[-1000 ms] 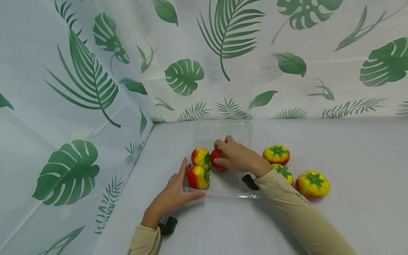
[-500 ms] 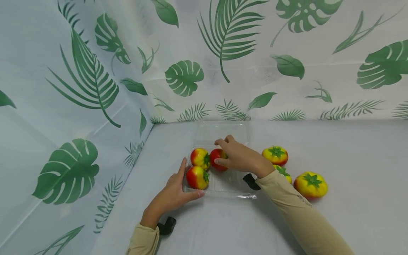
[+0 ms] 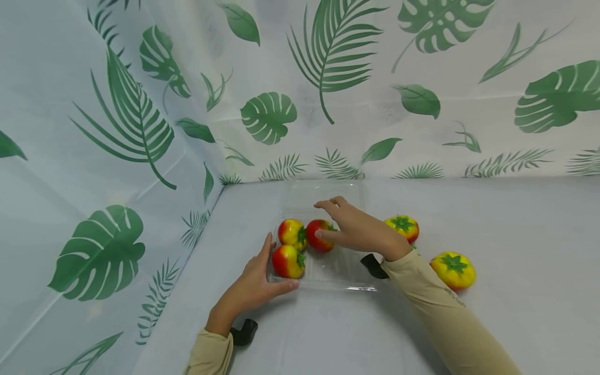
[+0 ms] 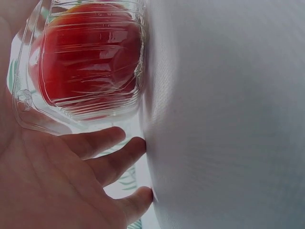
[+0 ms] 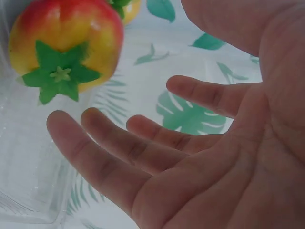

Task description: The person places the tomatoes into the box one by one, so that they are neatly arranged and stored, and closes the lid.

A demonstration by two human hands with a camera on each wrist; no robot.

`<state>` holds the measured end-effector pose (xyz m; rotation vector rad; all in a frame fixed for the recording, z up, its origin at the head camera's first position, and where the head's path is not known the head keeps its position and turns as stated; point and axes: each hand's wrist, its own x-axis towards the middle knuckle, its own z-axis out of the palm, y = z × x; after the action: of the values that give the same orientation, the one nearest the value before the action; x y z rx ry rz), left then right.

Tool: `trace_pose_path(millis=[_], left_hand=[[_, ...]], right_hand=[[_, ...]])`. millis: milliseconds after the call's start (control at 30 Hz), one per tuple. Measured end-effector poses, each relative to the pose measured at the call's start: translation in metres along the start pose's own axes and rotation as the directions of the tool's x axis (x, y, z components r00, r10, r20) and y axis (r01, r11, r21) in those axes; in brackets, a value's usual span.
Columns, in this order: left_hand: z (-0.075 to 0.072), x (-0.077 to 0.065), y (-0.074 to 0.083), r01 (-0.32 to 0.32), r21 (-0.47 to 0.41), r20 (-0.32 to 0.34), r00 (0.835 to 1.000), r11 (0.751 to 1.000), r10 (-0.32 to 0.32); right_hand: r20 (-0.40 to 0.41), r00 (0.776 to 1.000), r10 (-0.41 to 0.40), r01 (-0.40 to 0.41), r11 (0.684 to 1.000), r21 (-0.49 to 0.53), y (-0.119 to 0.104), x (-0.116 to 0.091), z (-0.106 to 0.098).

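Observation:
A clear plastic clamshell box (image 3: 330, 271) lies with its lid folded back. Inside are a red-and-yellow tomato-like fruit (image 3: 291, 233) at the back left, another such fruit (image 3: 288, 261) at the front left, and a redder-looking fruit (image 3: 319, 235) to their right. My left hand (image 3: 253, 284) spreads round the box's front left corner, thumb along the front and fingers at the side; in the left wrist view the fingers (image 4: 116, 162) are loosely extended by the box wall. My right hand (image 3: 358, 229) hovers over the redder fruit, its fingers (image 5: 109, 162) extended and apart from the fruit in the right wrist view.
To the right of the box, one tomato-like fruit (image 3: 403, 227) lies at the back and another fruit (image 3: 453, 271) nearer the front; a third is mostly hidden by the right sleeve (image 3: 445, 312). Leaf-printed curtains (image 3: 328, 104) rise behind and on the left of the white table (image 3: 337, 333).
My right hand's fingers have spread and moved off the redder fruit, slightly to the right. That fruit stays in the box. My left hand keeps its place at the box corner.

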<state>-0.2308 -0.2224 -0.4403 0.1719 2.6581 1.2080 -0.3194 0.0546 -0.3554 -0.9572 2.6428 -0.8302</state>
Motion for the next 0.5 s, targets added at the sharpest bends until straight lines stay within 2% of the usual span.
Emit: trace_pose_path(millis=[267, 500], left_hand=[[0.002, 0.0, 0.002, 0.027, -0.004, 0.002, 1.0, 1.0, -0.027], [0.002, 0.001, 0.002, 0.016, -0.003, 0.003, 1.0, 1.0, -0.016]], right_hand=[[-0.001, 1.0, -0.004, 0.004, 1.0, 0.007, -0.004, -0.009, -0.005], [-0.02, 0.999, -0.03, 0.031, 0.998, 0.055, 0.003, -0.023, -0.009]])
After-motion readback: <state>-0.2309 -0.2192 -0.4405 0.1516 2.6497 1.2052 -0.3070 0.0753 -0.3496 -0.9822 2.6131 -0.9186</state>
